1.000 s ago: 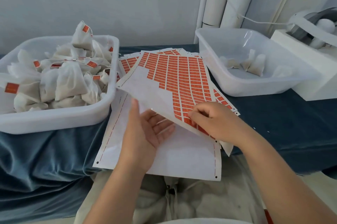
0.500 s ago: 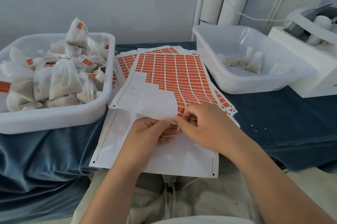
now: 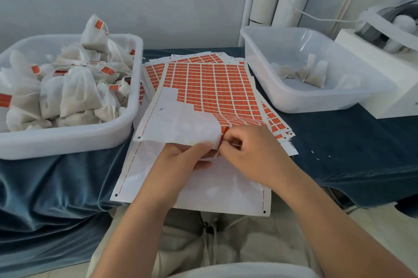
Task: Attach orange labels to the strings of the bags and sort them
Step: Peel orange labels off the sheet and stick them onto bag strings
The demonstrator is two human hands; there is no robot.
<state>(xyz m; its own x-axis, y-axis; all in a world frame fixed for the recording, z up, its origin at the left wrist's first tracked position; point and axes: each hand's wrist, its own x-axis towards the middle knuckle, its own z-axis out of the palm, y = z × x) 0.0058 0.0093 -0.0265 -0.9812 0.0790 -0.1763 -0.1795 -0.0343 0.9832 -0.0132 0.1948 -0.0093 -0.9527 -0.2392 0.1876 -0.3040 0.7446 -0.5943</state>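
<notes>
Lowered since before: label sheet (image 3: pixel 181 124). Left hand (image 3: pixel 181 161) grips its near edge; right hand (image 3: pixel 251 153) pinches a label (image 3: pixel 223 130) there. I'd peel slowly.

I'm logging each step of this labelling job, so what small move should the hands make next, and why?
Probably peel the nearest orange label off the top sheet: the right hand pinches at it, while the left hand holds that sheet's near edge, lifted off the stack.
</notes>
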